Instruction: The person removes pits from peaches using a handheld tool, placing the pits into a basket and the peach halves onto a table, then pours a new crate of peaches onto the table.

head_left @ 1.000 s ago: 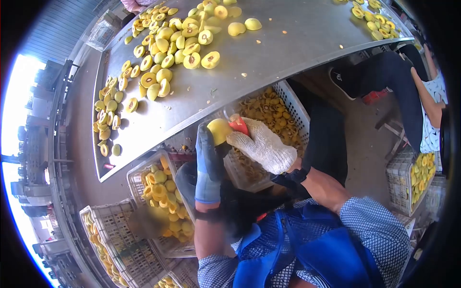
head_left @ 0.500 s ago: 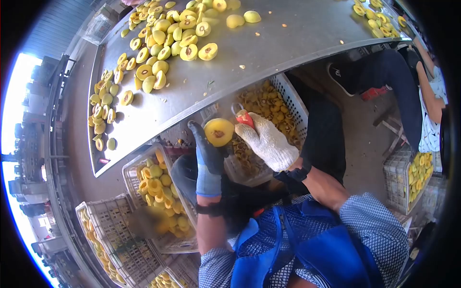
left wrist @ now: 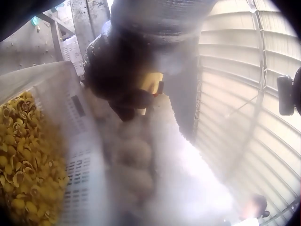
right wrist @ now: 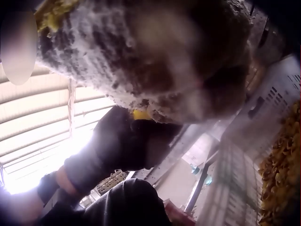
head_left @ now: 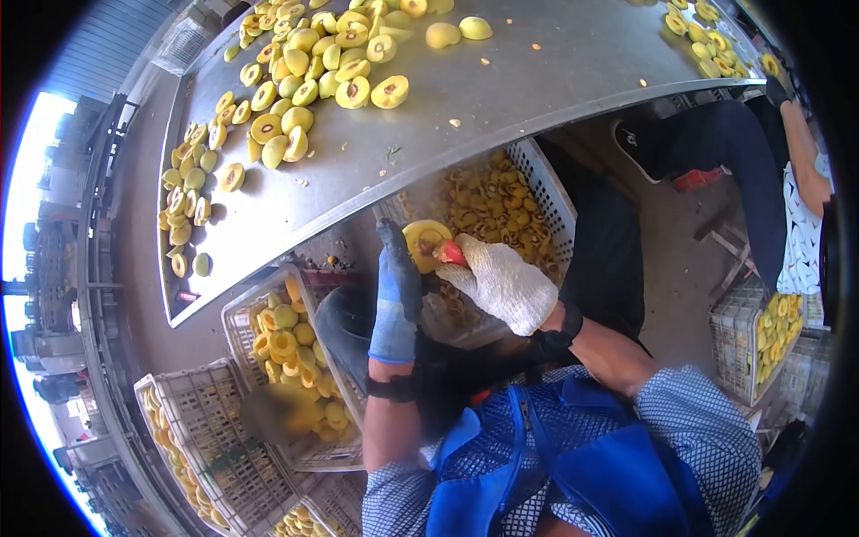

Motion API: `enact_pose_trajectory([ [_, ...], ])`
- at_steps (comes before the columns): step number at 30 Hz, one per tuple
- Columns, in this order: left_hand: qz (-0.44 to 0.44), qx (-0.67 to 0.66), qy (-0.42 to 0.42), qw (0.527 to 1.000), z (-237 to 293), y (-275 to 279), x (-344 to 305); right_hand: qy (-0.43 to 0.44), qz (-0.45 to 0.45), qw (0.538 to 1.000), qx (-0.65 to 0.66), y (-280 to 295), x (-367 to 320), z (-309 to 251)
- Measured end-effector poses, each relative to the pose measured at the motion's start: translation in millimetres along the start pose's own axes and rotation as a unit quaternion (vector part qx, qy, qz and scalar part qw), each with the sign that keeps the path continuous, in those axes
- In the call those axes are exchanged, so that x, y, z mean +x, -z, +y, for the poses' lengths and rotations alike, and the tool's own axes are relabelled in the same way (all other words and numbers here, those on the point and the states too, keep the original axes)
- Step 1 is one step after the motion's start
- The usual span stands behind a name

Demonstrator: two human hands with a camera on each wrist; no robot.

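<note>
My left hand (head_left: 396, 291), in a blue glove with a dark coated palm, holds a yellow peach half (head_left: 424, 242) with its cut face toward my right hand. In a white knitted glove, my right hand (head_left: 506, 282) grips a red-handled pitting tool (head_left: 453, 254). The tool's head meets the middle of the cut face, where its metal loop is hidden. Only a sliver of the peach half (left wrist: 151, 82) shows between the gloves in the left wrist view. The right wrist view shows the white glove (right wrist: 141, 56) close up.
A metal table (head_left: 501, 98) with many peach halves (head_left: 309, 67) spans the front. Beneath its edge stands a white crate (head_left: 550, 183) of brown-yellow scraps. Crates of peach halves (head_left: 300, 345) stand at my left. Another person's legs (head_left: 707, 148) and a crate (head_left: 738, 345) are at right.
The peach half first showed its rounded side, then its cut face with the tool held apart from it. Now the tool is against the cut face.
</note>
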State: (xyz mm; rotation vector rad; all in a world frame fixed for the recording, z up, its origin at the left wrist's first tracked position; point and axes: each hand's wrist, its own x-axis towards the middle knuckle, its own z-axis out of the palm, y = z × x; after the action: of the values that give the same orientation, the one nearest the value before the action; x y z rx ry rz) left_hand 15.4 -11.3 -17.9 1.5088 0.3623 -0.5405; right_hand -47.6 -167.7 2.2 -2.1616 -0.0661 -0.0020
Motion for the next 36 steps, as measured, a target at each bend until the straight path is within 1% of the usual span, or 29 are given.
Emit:
enact_pose_trajectory([
  [3, -0.032, 0.024, 0.000, 0.999, 1.0, 3.1, 5.0, 0.000, 0.000, 1.000, -0.011, -0.2, -0.8, 4.1],
  [5, -0.048, 0.030, -0.004, 0.998, 2.2, 2.6, 7.4, 0.000, 0.016, 1.000, -0.003, -6.2, -2.2, 12.1],
  [6, -0.040, 0.016, 0.004, 0.999, 2.3, 1.1, 8.1, 0.001, 0.024, 1.000, 0.001, -7.2, -1.2, 13.0],
  [8, -0.026, -0.010, 0.021, 0.999, 1.1, -4.3, 9.3, 0.001, 0.008, 1.000, -0.015, -2.3, 0.4, 12.3],
  [11, -0.036, 0.005, 0.024, 0.999, -3.6, -4.8, 14.8, -0.010, -0.005, 1.000, -0.027, 3.9, 0.3, 11.2],
  [14, -0.001, 0.026, -0.011, 1.000, 0.2, -12.6, 10.5, -0.017, -0.015, 0.999, -0.031, 4.5, 1.5, 12.5],
  [16, -0.015, 0.058, -0.023, 0.998, 8.2, -11.2, 5.9, -0.017, -0.028, 0.999, -0.035, 4.0, 2.5, 15.0],
  [17, -0.024, 0.074, -0.030, 0.996, 11.2, -10.2, 5.4, -0.017, -0.037, 0.998, -0.039, 3.4, 2.6, 17.5],
  [18, -0.016, 0.127, -0.083, 0.988, 4.8, -7.3, 13.2, -0.016, -0.044, 0.998, -0.044, 3.3, 3.4, 20.1],
  [20, 0.001, 0.228, -0.186, 0.956, -16.4, 1.5, 32.2, -0.025, -0.060, 0.997, -0.036, 1.1, 2.9, 24.0],
  [21, -0.019, 0.248, -0.179, 0.952, -8.8, 0.8, 29.4, -0.029, -0.070, 0.997, -0.032, 0.4, 2.3, 24.0],
  [24, -0.042, 0.383, -0.193, 0.902, 10.2, 2.9, 26.3, -0.092, -0.090, 0.992, 0.008, 4.1, -3.0, 14.5],
  [27, -0.072, 0.211, -0.217, 0.950, 3.6, 5.3, 23.1, -0.088, -0.066, 0.988, 0.111, 3.2, -4.4, 14.3],
  [29, -0.038, 0.107, -0.331, 0.937, -3.3, -9.7, 14.3, -0.049, -0.032, 0.985, 0.165, -3.2, -6.3, 19.4],
  [30, -0.021, 0.054, -0.384, 0.921, -6.4, -20.6, 9.1, -0.030, -0.016, 0.981, 0.191, -4.9, -6.5, 19.0],
  [31, -0.013, -0.041, -0.377, 0.925, -5.1, -31.8, 4.2, -0.051, -0.060, 0.974, 0.210, -2.9, -6.6, 18.8],
  [33, -0.001, -0.021, -0.341, 0.940, -5.8, -30.7, 3.8, -0.095, -0.149, 0.954, 0.244, 6.1, -5.6, 16.9],
  [34, 0.002, -0.011, -0.322, 0.947, -3.5, -31.9, 3.4, -0.076, -0.131, 0.959, 0.240, 7.3, -8.4, 16.3],
  [36, -0.078, 0.037, -0.300, 0.950, 0.4, -29.3, 1.9, -0.041, -0.093, 0.967, 0.233, 8.8, -16.7, 14.7],
])
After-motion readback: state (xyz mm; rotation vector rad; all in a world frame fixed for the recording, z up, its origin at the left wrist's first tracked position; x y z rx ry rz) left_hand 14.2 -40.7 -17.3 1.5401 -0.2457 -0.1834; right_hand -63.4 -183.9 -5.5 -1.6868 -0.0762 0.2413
